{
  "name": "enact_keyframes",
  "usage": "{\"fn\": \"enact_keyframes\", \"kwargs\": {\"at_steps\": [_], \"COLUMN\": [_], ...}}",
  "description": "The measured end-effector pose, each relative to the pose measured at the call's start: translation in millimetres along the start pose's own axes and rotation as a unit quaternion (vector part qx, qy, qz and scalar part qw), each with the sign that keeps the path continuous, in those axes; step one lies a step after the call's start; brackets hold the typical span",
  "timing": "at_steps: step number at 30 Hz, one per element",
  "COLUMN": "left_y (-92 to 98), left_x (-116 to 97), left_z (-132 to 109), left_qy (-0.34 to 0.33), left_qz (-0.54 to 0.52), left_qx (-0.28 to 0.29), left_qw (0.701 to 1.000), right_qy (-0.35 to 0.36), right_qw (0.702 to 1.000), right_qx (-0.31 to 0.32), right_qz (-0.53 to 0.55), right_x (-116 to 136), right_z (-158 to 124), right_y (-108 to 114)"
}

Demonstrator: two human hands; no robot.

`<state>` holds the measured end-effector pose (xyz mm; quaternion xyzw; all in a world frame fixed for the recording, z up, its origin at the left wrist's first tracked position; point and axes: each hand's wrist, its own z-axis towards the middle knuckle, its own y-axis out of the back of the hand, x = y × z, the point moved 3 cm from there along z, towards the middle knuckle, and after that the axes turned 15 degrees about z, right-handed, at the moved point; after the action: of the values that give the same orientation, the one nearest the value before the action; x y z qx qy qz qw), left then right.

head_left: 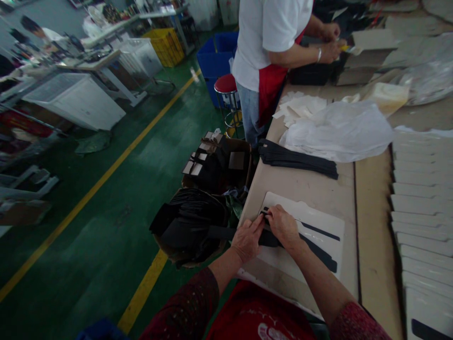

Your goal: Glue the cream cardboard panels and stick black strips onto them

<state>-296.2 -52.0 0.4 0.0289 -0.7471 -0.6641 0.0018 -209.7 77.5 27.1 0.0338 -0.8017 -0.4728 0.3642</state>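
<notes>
A white card sheet (300, 203) lies on the table under both my hands. Black strips rest on it, among them a thin one (320, 230) and a wider one (320, 255). Another black strip (269, 239) passes beneath my hands and sticks out past the table edge on the left. My left hand (247, 240) presses its fingers together on this black strip near the sheet's left side. Beside it, fingertips almost touching, my right hand (283, 227) pinches the black material at the same spot. The fingers partly hide what they grip.
A bundle of black strips (297, 159) and a translucent plastic bag (339, 132) lie further up the table. Overlapping white sheets (424, 203) line the right. Beside the table stands a box of black pieces (191, 222). A co-worker (269, 52) stands at the far end.
</notes>
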Motion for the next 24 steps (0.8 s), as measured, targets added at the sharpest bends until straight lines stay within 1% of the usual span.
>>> {"fn": "enact_keyframes", "kwargs": {"at_steps": [14, 24], "left_y": [2.0, 2.8], "left_x": [-1.5, -1.9], "left_z": [-0.1, 1.6], "left_qy": [-0.006, -0.009], "left_qz": [0.021, 0.026], "left_qx": [0.018, 0.02], "left_qw": [1.0, 0.999], "right_qy": [0.002, 0.009], "right_qw": [1.0, 1.0], "right_qx": [0.005, 0.01], "right_qz": [-0.005, -0.019], "right_x": [-1.7, -1.7], "right_z": [0.4, 2.7], "right_y": [0.9, 0.3]}}
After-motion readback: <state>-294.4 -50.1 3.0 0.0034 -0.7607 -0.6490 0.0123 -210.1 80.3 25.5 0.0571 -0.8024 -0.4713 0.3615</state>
